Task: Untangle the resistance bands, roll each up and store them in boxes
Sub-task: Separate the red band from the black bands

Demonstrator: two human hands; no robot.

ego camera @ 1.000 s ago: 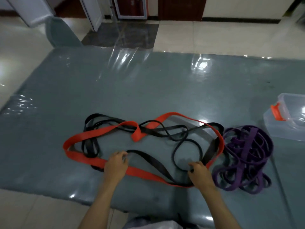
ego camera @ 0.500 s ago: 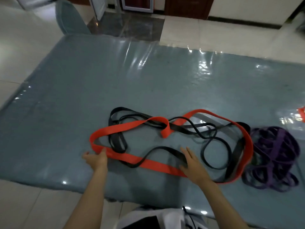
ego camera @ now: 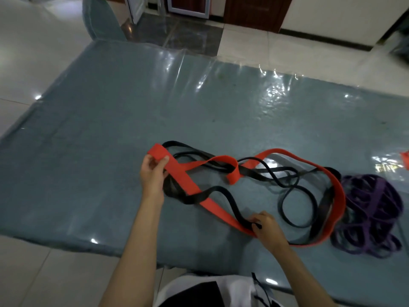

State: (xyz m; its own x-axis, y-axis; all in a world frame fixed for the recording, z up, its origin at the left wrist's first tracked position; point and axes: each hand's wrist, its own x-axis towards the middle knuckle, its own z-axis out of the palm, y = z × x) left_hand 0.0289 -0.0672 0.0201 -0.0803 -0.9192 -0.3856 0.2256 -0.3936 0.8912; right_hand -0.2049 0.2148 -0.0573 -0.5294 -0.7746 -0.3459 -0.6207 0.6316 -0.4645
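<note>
A wide red resistance band [ego camera: 338,191] loops across the table, tangled with thin and wide black bands [ego camera: 294,204]. My left hand [ego camera: 152,173] pinches the red band's left end and lifts it off the table. My right hand [ego camera: 265,227] grips the red band and a wide black strand together near the front edge. A heap of purple bands [ego camera: 371,209] lies to the right, touching the red loop.
The table [ego camera: 110,134] has a grey-blue cloth under shiny clear plastic. An orange clasp [ego camera: 405,159] of a box shows at the right edge. A chair back [ego camera: 99,21] stands beyond the far left corner. Tiled floor surrounds the table.
My left hand has picked up the red band's left end and raised it. My right hand went from lying flat to gripping the red and black strands. The view shifted left.
</note>
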